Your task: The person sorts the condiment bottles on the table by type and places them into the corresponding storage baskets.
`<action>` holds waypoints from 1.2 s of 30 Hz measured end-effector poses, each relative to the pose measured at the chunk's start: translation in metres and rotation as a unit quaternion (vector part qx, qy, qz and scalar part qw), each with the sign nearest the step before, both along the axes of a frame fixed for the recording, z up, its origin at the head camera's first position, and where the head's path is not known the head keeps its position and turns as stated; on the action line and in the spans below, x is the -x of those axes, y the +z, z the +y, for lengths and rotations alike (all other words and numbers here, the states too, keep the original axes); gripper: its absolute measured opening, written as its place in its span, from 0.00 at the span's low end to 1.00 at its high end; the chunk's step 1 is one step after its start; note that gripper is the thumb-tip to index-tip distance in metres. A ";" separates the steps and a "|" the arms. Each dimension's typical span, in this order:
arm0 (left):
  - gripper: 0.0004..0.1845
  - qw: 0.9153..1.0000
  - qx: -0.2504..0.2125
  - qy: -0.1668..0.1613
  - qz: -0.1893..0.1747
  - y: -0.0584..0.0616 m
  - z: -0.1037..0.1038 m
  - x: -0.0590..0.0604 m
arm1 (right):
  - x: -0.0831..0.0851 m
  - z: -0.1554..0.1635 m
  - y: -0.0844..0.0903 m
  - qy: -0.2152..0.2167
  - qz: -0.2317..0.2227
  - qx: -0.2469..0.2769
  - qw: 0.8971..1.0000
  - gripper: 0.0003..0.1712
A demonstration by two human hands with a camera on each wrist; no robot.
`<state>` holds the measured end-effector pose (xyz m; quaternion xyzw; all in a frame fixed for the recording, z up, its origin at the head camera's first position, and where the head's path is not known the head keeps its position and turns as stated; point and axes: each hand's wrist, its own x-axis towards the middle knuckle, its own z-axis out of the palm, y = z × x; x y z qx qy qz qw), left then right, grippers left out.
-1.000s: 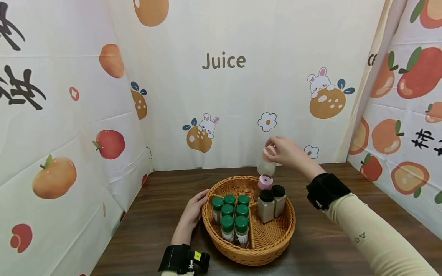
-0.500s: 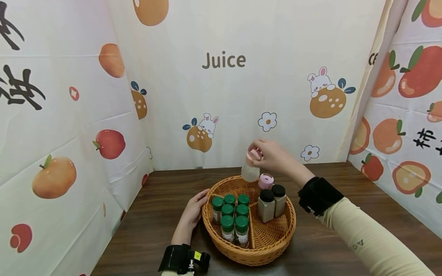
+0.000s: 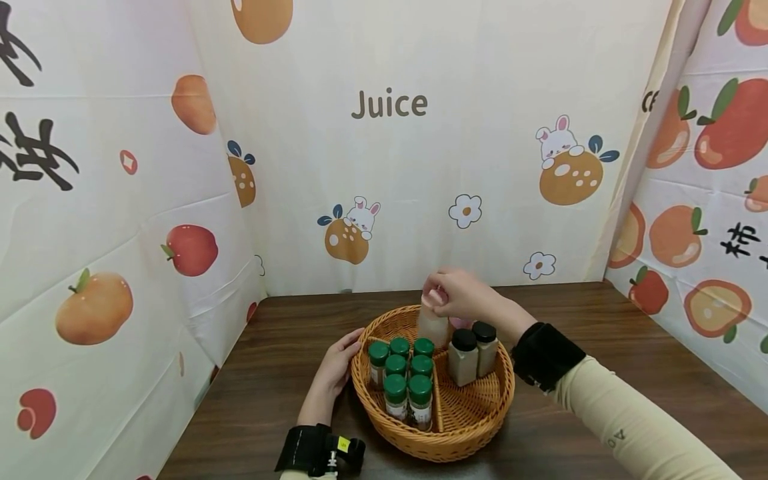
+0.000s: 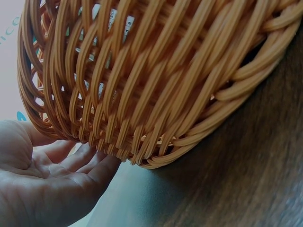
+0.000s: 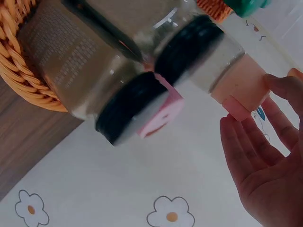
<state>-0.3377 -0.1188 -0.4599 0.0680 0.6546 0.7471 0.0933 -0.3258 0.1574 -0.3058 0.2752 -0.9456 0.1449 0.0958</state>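
My left hand (image 3: 336, 363) lies along the left rim of a round wicker basket (image 3: 432, 452), its loosely straight fingers touching the outer wall in the left wrist view. With my right hand (image 3: 459, 293) I pinch the peach-pink cap (image 5: 241, 82) of a clear seasoning jar (image 3: 431, 327). That jar is upright, its lower part inside the back section of the basket. Green-capped spice jars (image 3: 395, 387) fill the left section. Right of them stand two black-capped jars (image 3: 463, 363). Another jar with a mauve-pink cap (image 3: 461, 323) is mostly hidden behind my right hand.
A dark wood table (image 3: 288, 333) bears the basket. Behind it hangs a cream curtain (image 3: 390, 160) printed with fruit and rabbits, with more printed cloth on both sides. The basket has woven dividers (image 3: 439, 407).
My right hand has carried the peach-capped jar left, from above the back right of the basket, then down into its back section. My left hand has stayed at the rim.
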 end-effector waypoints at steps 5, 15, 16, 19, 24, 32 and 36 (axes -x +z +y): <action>0.23 1.000 -0.004 -0.001 -0.002 0.002 -0.002 -0.001 | 0.003 -0.002 -0.012 0.005 -0.016 -0.023 1.000 0.11; 0.23 1.000 0.015 0.014 -0.005 0.002 -0.012 -0.004 | 0.002 -0.016 -0.029 0.002 -0.026 -0.059 0.998 0.11; 0.23 1.000 0.017 0.016 -0.004 0.002 -0.014 -0.004 | 0.002 -0.018 -0.029 -0.003 -0.026 -0.059 0.998 0.11; 0.23 0.999 0.026 0.021 -0.002 0.002 -0.019 -0.003 | 0.002 -0.025 -0.032 -0.020 -0.034 -0.059 0.997 0.13; 0.23 0.999 0.043 0.029 -0.005 -0.003 -0.030 -0.001 | 0.004 -0.037 -0.036 -0.032 -0.035 -0.057 0.997 0.14; 0.23 0.999 0.038 -0.011 0.018 -0.009 -0.037 0.001 | 0.006 -0.039 -0.038 -0.037 -0.028 -0.077 0.996 0.13; 0.22 0.998 0.067 -0.003 0.006 -0.004 -0.029 0.007 | 0.007 -0.036 -0.035 -0.050 -0.031 -0.081 0.995 0.13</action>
